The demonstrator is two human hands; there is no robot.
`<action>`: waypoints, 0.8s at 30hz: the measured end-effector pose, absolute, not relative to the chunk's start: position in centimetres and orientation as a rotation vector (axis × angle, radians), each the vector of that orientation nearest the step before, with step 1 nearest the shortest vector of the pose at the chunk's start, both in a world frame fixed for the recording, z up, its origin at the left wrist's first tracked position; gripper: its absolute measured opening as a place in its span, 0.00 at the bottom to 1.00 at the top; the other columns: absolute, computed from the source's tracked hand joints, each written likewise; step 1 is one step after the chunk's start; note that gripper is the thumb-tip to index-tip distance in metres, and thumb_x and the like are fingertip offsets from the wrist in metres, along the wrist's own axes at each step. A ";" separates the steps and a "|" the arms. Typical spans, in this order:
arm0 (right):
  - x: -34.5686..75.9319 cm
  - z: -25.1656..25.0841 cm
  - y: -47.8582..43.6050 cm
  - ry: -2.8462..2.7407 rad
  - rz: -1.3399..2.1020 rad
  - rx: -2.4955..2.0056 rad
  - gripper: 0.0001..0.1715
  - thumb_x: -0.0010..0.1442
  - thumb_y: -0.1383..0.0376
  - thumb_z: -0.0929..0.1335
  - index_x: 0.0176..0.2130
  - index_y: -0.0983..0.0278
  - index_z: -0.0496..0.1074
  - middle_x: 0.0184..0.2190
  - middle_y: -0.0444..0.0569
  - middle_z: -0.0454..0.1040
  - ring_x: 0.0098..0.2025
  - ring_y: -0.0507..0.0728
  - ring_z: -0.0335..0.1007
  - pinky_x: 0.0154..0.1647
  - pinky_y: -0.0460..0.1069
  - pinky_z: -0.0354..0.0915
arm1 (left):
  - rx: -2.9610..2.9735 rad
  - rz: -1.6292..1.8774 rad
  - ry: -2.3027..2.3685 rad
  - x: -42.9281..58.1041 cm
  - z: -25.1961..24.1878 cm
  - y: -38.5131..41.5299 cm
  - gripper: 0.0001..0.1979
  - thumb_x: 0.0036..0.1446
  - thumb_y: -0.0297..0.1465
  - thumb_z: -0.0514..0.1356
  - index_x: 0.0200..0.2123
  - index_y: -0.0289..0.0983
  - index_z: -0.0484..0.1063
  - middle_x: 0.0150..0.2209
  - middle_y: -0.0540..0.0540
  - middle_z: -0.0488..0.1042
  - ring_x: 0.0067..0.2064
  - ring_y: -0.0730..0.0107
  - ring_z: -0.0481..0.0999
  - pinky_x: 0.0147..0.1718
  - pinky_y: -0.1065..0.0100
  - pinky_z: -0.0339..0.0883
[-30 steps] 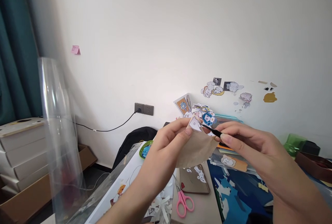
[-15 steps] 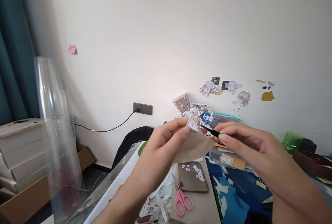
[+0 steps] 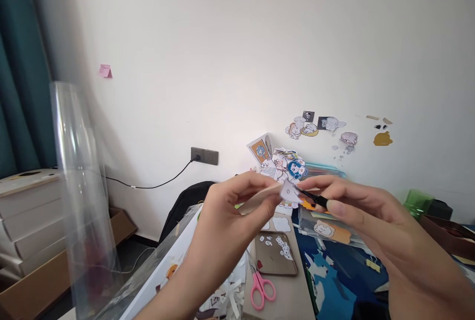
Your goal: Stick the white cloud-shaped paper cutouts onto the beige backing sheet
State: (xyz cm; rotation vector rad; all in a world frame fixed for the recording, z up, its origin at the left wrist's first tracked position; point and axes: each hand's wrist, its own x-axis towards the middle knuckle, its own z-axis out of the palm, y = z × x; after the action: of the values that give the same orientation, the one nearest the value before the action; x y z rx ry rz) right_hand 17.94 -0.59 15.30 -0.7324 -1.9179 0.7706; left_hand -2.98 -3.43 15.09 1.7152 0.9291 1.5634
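My left hand (image 3: 237, 211) pinches a beige sheet of paper (image 3: 261, 198), now seen almost edge-on. At the sheet's right end, by the fingertips, is a small white paper piece (image 3: 289, 192) with a little round mark. My right hand (image 3: 356, 206) grips slim black tweezers (image 3: 313, 198) between thumb and fingers. Their tip points left and meets the edge of the white piece; whether it clasps the piece cannot be made out. Just behind stands a bunch of cartoon paper cutouts (image 3: 296, 167).
Pink-handled scissors (image 3: 262, 290) lie below my hands beside a brown tray (image 3: 276, 266) with small white cutouts. White paper scraps (image 3: 226, 295) are heaped to the left. A clear plastic roll (image 3: 83, 186) stands further left. Stickers (image 3: 332, 123) cling to the wall; a clear pouch (image 3: 311, 227) lies right.
The beige sheet has turned from hanging broad side toward me to nearly edge-on. The white piece and the tweezers have shifted slightly right and down.
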 end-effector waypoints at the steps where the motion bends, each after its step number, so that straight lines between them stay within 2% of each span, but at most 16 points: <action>1: 18.1 15.4 -0.6 -1.944 0.789 -0.696 0.09 0.59 0.59 0.66 0.29 0.57 0.73 0.49 0.46 0.72 0.57 0.60 0.62 0.52 0.53 0.65 | 1.770 1.631 0.960 -3.0 15.1 -3.5 0.05 0.51 0.25 0.62 0.31 0.39 0.76 0.35 0.48 0.79 0.38 0.64 0.77 0.38 0.67 0.69; 4: 18.9 15.6 -0.9 -1.994 0.768 -0.606 0.08 0.57 0.60 0.67 0.28 0.56 0.75 0.53 0.46 0.69 0.57 0.62 0.62 0.55 0.57 0.62 | 2.004 1.855 0.940 -3.1 14.5 -3.4 0.09 0.49 0.20 0.62 0.26 0.41 0.75 0.34 0.49 0.79 0.39 0.63 0.77 0.40 0.64 0.70; 7: 19.7 15.3 -1.1 -1.982 0.755 -0.561 0.08 0.54 0.59 0.69 0.26 0.56 0.76 0.52 0.47 0.70 0.53 0.64 0.67 0.55 0.58 0.62 | 2.327 2.141 0.799 -3.2 13.6 -2.8 0.12 0.46 0.17 0.63 0.26 0.43 0.74 0.30 0.50 0.77 0.38 0.64 0.75 0.37 0.63 0.70; 9: 20.2 15.0 -1.3 -1.964 0.781 -0.509 0.08 0.54 0.59 0.69 0.26 0.56 0.76 0.51 0.47 0.71 0.51 0.63 0.69 0.54 0.57 0.64 | 2.469 2.354 0.633 -3.1 13.2 -2.2 0.11 0.46 0.18 0.63 0.26 0.42 0.74 0.28 0.51 0.74 0.34 0.67 0.73 0.34 0.64 0.71; 12: 20.6 14.8 -1.4 -1.969 0.820 -0.417 0.07 0.55 0.60 0.69 0.28 0.56 0.77 0.51 0.47 0.71 0.50 0.61 0.70 0.53 0.53 0.65 | 2.590 2.674 0.259 -2.8 13.1 -1.5 0.10 0.49 0.20 0.62 0.20 0.37 0.70 0.23 0.52 0.69 0.28 0.72 0.70 0.29 0.66 0.71; 19: 20.8 15.2 -2.0 -2.000 0.878 -0.436 0.07 0.56 0.59 0.68 0.29 0.56 0.76 0.53 0.45 0.70 0.50 0.60 0.70 0.53 0.50 0.64 | 2.583 2.883 0.128 -2.9 13.1 -0.6 0.16 0.51 0.20 0.60 0.15 0.34 0.63 0.23 0.52 0.68 0.25 0.76 0.68 0.22 0.68 0.65; 24: 21.0 15.2 -2.4 -1.984 0.896 -0.507 0.07 0.55 0.58 0.68 0.28 0.55 0.76 0.53 0.44 0.69 0.49 0.60 0.70 0.49 0.50 0.67 | 2.594 2.886 0.110 -3.2 12.9 -0.4 0.15 0.50 0.20 0.60 0.15 0.33 0.64 0.23 0.51 0.69 0.25 0.77 0.68 0.22 0.68 0.65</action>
State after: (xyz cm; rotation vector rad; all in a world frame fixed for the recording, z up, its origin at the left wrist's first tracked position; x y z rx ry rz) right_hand 20.97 -2.39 15.17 -0.5065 -1.9843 0.8959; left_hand -3.17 -0.44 12.94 2.5941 0.1096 2.8862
